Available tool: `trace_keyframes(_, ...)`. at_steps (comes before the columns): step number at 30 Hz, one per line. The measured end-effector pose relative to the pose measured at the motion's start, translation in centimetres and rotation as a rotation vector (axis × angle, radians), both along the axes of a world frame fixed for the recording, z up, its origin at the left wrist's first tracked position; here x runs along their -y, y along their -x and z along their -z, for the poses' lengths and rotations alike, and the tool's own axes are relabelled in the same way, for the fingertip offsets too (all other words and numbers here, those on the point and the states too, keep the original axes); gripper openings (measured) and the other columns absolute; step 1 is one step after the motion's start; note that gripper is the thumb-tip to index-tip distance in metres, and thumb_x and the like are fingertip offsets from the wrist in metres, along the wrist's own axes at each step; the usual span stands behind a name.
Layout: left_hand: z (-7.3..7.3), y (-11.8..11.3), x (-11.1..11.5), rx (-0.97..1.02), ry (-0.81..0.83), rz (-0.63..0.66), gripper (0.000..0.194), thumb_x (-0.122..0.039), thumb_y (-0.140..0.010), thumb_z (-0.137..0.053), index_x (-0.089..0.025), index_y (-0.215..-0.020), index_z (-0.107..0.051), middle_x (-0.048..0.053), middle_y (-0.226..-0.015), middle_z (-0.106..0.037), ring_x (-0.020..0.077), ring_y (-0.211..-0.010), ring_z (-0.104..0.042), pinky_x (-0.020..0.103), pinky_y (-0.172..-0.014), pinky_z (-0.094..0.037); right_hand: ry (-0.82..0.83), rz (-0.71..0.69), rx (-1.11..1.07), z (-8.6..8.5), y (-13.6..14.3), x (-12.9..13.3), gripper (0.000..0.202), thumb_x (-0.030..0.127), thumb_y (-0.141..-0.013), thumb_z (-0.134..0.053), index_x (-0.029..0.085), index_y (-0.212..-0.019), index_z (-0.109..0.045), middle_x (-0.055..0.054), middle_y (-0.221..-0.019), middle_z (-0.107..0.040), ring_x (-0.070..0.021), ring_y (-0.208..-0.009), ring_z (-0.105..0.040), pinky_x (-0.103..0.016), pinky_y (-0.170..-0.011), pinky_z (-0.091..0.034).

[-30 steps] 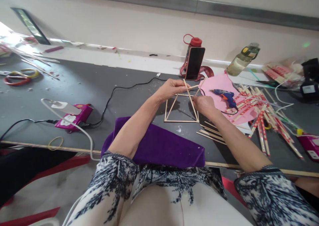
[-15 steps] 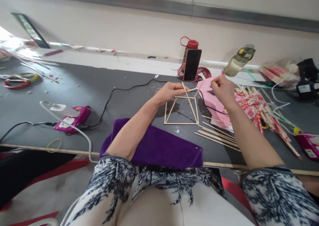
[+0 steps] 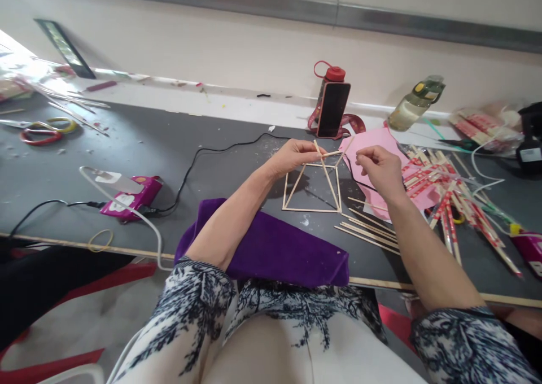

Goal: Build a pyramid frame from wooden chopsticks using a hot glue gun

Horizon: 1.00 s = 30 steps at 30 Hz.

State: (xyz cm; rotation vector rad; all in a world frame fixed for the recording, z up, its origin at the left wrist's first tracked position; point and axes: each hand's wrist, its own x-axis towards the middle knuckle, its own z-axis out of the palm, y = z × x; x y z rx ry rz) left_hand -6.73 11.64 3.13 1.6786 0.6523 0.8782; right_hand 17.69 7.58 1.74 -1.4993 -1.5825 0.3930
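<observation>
My left hand (image 3: 297, 153) pinches a short thin wooden stick at the top of a frame made of sticks (image 3: 311, 209). The frame has a four-sided base lying on the table, with slanted sticks rising from it. Two of those slanted sticks cross by my left fingertips. Off to the right, and apart from the frame, my right hand (image 3: 381, 172) hovers over pink paper (image 3: 368, 147) with thumb and forefinger pressed together. Whatever is between them, if anything, is too small to make out. Several loose sticks (image 3: 368, 234) lie right of the frame.
A purple cloth (image 3: 271, 248) lies along the front edge. Behind stand a phone (image 3: 333, 110) against a red-capped bottle and a green-lidded bottle (image 3: 409, 110). Wrapped sticks (image 3: 453, 192) pile up at right. A black cable, a purple power strip (image 3: 133, 197) and scissors (image 3: 42, 132) are left.
My right hand has come down a little, nearer to me, its fingers still pinched. My left hand keeps its hold at the frame's top. The whole view has shifted slightly.
</observation>
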Motion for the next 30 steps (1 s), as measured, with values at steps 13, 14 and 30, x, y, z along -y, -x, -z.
trace_keyframes(13, 0.1, 0.2, -0.1, 0.033, 0.032, 0.033, 0.026, -0.034, -0.075, -0.068, -0.013, -0.089, -0.072, 0.006, -0.089, -0.070, 0.0127, -0.084, -0.062, 0.026, -0.083, -0.044, 0.064, -0.165, 0.113, 0.8, 1.9, 3.0, 0.023, 0.033, -0.078, -0.056, 0.019, -0.091, -0.069, 0.000, -0.072, -0.066, -0.0129, -0.058, -0.056, -0.026, -0.058, -0.045)
trace_keyframes(14, 0.1, 0.2, -0.1, 0.032, 0.031, 0.035, 0.026, -0.034, -0.075, -0.068, -0.013, -0.089, -0.072, 0.006, -0.089, -0.070, 0.0126, -0.084, -0.062, 0.026, -0.083, -0.044, 0.071, -0.181, 0.116, 0.6, 2.2, 3.1, 0.022, 0.032, -0.078, -0.056, 0.019, -0.091, -0.069, 0.000, -0.073, -0.066, -0.0131, -0.059, -0.057, -0.026, -0.058, -0.045)
trace_keyframes(30, 0.4, 0.2, -0.3, 0.055, 0.032, 0.054, 0.033, -0.041, -0.072, -0.069, -0.014, -0.090, -0.072, 0.006, -0.090, -0.070, 0.0140, -0.085, -0.062, 0.028, -0.084, -0.044, -0.062, -0.187, -0.070, -1.7, 6.9, 1.8, 0.028, 0.039, -0.080, -0.057, 0.021, -0.101, -0.063, 0.000, -0.083, -0.067, -0.0114, -0.057, -0.056, -0.026, -0.058, -0.047)
